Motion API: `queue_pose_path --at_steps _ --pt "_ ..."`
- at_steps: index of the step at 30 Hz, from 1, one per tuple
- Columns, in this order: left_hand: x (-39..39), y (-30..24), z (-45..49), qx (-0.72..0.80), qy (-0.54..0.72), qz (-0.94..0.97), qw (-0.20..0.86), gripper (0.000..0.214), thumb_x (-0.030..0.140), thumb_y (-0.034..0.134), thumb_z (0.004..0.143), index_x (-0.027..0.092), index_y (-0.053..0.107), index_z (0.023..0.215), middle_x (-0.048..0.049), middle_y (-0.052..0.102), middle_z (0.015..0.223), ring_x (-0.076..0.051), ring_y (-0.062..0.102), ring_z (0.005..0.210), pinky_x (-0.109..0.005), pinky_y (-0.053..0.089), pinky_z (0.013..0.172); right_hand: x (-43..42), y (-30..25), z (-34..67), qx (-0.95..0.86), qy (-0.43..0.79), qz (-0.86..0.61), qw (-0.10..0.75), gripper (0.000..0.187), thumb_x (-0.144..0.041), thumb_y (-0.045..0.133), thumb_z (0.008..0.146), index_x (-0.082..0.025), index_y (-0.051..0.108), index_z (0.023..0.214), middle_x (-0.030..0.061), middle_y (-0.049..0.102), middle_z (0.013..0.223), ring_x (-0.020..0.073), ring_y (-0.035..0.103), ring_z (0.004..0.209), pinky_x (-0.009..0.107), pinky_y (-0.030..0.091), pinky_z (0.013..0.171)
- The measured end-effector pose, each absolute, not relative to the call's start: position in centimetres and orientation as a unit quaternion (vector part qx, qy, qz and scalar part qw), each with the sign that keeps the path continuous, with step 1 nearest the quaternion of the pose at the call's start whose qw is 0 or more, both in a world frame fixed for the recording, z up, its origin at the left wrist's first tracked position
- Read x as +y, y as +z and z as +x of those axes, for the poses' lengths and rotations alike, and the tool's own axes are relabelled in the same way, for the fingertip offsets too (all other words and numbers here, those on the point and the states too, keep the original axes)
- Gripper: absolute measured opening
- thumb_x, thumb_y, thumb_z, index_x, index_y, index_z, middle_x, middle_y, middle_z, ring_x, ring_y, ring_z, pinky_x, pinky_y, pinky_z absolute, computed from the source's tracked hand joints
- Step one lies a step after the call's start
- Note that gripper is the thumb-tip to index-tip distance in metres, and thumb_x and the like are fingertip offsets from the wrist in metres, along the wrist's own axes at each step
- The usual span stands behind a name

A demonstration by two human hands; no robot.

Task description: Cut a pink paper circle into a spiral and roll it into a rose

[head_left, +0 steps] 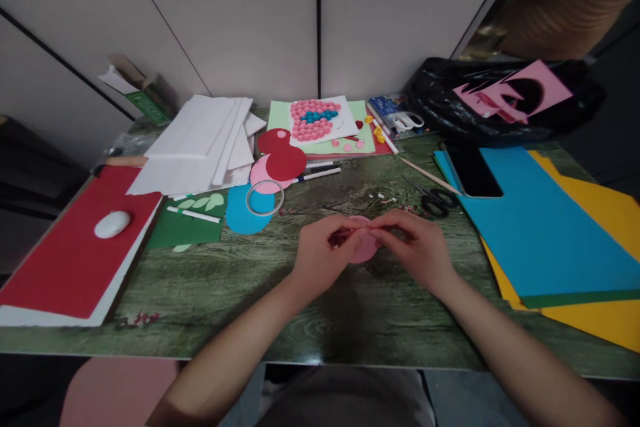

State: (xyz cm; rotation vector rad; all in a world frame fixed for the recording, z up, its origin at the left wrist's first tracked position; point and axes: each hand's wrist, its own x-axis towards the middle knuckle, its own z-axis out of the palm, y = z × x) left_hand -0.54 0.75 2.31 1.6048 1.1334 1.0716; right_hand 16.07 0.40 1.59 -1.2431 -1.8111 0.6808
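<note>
Both hands meet at the middle of the table around a round piece of pink paper [364, 252]. My left hand [325, 248] pinches its upper left part between thumb and fingers. From the other side, my right hand [417, 247] closes thumb and finger on its upper right edge. The fingertips nearly touch and hide the top of the paper. Just behind my right hand lie black-handled scissors [437, 202]. A ring of tape [265, 198] rests on blue paper circles [245, 213] to the left.
Red paper [65, 260] with a white mouse [113, 224] lies left, near white sheets [193, 140]. A card with pink and blue paper balls [317, 119] lies at the back. On the right are blue paper [550, 227], a phone [473, 170] and a black bag [435, 100].
</note>
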Motion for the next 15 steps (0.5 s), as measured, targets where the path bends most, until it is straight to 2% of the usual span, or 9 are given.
queue_pose_path --at_steps 8,15 --pt "0.79 2.22 -0.59 0.452 0.437 0.643 0.437 0.012 0.023 0.057 0.076 0.019 0.067 0.083 -0.0026 0.069 0.079 -0.012 0.062 0.071 -0.024 0.051 0.065 0.37 1.81 15.98 -0.713 0.277 -0.496 0.410 0.008 -0.028 0.061 0.076 -0.023 0.064 0.082 0.0001 0.066 0.075 0.0141 0.060 0.068 0.026 0.047 0.059" --pt "0.88 2.06 -0.59 0.451 0.448 0.633 0.441 0.012 0.024 0.057 0.076 0.019 0.066 0.082 -0.0030 0.068 0.080 -0.012 0.062 0.071 -0.025 0.052 0.065 0.15 2.48 15.97 -0.726 0.273 -0.481 0.409 0.012 -0.025 0.057 0.078 -0.024 0.064 0.087 0.0014 0.068 0.083 0.0157 0.062 0.074 0.029 0.048 0.063"
